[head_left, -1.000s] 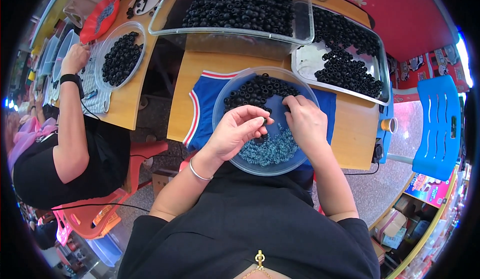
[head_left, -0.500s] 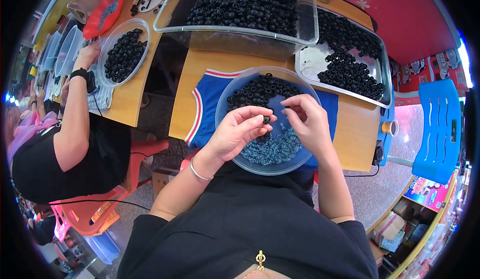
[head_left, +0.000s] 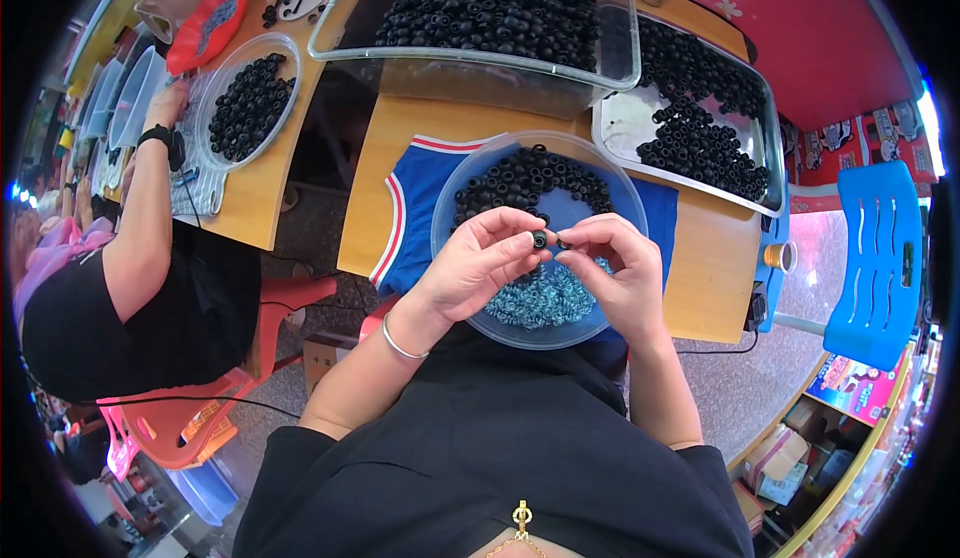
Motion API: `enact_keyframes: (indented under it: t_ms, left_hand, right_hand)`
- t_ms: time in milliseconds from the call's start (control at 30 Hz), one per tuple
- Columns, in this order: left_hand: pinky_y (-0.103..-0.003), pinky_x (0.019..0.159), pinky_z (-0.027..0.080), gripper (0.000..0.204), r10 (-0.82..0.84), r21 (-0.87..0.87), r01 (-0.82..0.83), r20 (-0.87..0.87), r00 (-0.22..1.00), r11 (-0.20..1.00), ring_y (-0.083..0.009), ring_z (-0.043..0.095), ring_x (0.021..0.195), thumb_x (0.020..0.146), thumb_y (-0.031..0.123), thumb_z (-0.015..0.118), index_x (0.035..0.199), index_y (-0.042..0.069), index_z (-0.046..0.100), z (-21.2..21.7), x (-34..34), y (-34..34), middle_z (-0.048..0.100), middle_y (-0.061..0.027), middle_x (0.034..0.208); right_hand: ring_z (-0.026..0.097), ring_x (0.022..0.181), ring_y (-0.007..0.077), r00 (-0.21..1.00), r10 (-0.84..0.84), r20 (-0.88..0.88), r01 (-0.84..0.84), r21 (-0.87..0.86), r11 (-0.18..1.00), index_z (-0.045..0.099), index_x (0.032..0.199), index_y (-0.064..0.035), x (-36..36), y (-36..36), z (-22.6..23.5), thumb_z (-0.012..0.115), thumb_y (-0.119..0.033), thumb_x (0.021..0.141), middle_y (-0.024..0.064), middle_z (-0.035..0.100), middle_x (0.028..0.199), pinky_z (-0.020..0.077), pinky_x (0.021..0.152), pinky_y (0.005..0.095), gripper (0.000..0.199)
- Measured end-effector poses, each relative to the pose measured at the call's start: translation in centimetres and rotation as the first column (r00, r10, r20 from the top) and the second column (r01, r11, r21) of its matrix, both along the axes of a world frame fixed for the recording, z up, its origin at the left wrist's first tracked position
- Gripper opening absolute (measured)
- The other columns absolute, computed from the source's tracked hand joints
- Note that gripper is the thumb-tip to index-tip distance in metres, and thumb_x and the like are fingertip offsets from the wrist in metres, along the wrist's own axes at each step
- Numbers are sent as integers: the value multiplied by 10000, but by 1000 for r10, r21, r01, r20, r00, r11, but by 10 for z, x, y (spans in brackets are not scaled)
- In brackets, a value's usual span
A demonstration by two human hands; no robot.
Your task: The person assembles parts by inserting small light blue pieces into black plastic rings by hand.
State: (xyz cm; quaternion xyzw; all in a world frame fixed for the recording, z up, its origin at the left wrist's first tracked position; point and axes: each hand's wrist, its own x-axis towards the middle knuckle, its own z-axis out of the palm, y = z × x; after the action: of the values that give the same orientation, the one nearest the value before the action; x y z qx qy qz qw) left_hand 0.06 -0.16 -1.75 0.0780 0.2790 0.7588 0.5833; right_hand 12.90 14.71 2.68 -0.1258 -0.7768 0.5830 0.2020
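Observation:
Between thumb and fingertips, my left hand (head_left: 470, 266) pinches a small black ring-shaped part (head_left: 540, 240) whose hole faces up toward me. Close beside it, my right hand (head_left: 622, 270) has its thumb and forefinger pinched together at the part's right side; what they hold is too small to make out. Both hands are over a round clear plastic bowl (head_left: 441, 198). In the bowl, many black ring-shaped parts (head_left: 525, 176) lie at the far side, and a heap of small pale teal pieces (head_left: 545, 300) is at the near side. A blue garment (head_left: 412, 193) lies under the bowl.
A clear bin (head_left: 475, 55) heaped with black parts stands beyond the bowl, a metal tray (head_left: 630, 130) of more to its right. At left, another person's hand (head_left: 168, 103) works near a bowl of black parts (head_left: 245, 108). A blue chair (head_left: 875, 258) stands right.
My right hand has moved left, its fingertips now meeting the black part in my left hand. My left hand has stayed nearly in place, with the part's hole now facing up more.

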Motion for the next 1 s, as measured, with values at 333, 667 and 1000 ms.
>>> enact_keyframes:
  t_ms: [333, 667, 1000]
  left_hand:
    - [-267, 843, 548, 156, -6, 13, 6, 9, 1000, 1000, -152, 644, 946, 900, 41, 646, 1046, 35, 594, -4, 1, -1, 645, -88, 1050]
    - [-297, 857, 545, 149, -31, -10, 31, -42, 999, 999, -162, 646, 958, 887, 19, 652, 1027, 42, 608, -3, 1, -2, 648, -84, 1044]
    - [-238, 763, 535, 196, -89, -87, 78, -126, 988, 993, -98, 636, 836, 886, 78, 683, 1060, 29, 610, 1, -4, -1, 659, -31, 932]
  right_hand:
    - [658, 743, 136, 996, -16, -86, 26, 116, 993, 692, 869, -14, -3, -6, 7, 764, 44, 721, 84, 680, 865, 533, 619, 244, 174]
    - [659, 706, 163, 1000, -16, -17, 20, 248, 969, 697, 821, -31, -2, -8, 10, 795, -8, 691, 74, 677, 820, 520, 589, 258, 165]
    - [639, 698, 161, 980, 20, 200, -69, 240, 968, 682, 928, -49, -5, -8, 28, 782, -35, 689, 60, 645, 789, 504, 597, 279, 259]
